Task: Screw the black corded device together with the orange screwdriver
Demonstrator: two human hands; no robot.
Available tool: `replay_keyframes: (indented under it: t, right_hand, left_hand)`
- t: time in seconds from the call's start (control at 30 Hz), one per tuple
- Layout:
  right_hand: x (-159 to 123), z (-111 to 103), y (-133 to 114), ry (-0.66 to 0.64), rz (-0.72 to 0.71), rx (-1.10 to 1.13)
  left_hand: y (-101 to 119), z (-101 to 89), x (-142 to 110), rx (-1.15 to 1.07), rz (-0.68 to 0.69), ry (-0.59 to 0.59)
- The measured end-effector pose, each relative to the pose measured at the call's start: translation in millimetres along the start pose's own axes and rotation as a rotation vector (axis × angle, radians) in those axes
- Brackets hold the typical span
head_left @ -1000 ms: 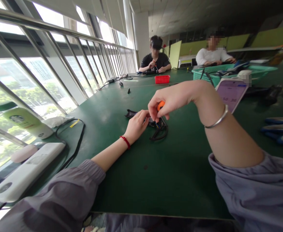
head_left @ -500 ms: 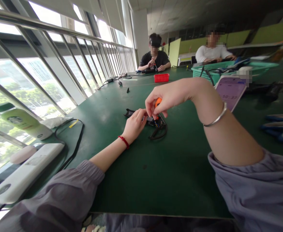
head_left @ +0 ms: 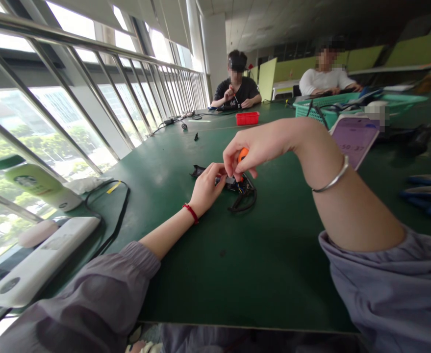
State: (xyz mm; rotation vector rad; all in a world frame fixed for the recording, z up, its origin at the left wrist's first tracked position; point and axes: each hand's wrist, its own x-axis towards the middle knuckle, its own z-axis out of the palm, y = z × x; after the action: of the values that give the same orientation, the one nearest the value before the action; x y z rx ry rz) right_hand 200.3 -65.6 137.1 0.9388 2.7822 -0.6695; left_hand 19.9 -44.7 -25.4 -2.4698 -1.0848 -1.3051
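Note:
An opened black device casing point(head_left: 232, 184) with small coloured wires lies on the green table, a black cable point(head_left: 245, 208) curling from its near end. My left hand point(head_left: 208, 189), with a red band at the wrist, holds the casing down, fingers closed on its left part. Above the casing, my right hand point(head_left: 246, 152) is bent down at the wrist and closed round an orange-handled screwdriver point(head_left: 242, 155). My fingers hide most of the tool, and its tip cannot be made out. The fingertips of both hands nearly meet over the casing.
Left on the green table point(head_left: 215, 284) are a bottle point(head_left: 35, 184), a white power bank point(head_left: 42, 262) and a looped cable point(head_left: 121, 215). A red box point(head_left: 247, 118), green basket point(head_left: 311, 109), phone point(head_left: 357, 139) and gloves point(head_left: 428, 193) are further off. Two people sit opposite.
The view has shifted very slightly. My hands keep almost the same pose over the casing. Across the table, the co-worker's raised hand has moved a little.

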Motion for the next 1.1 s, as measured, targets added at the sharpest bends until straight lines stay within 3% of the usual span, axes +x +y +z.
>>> replay_keyframes:
  t: [0.67,0.93,1.1]
  right_hand:
    - [0.7,1.2,-2.3,-0.020,0.008,0.013]
    - [-5.3,1.7,-11.4,-0.021,0.041,-0.025]
    - [-11.2,-0.8,-8.7,-0.032,0.059,-0.004]
  left_hand:
    - [1.6,-0.1,1.3,-0.117,-0.087,0.011]
    - [-1.0,-4.0,-2.2,0.143,0.090,-0.087]
    - [2.8,-8.5,-4.8,0.228,0.166,-0.080]
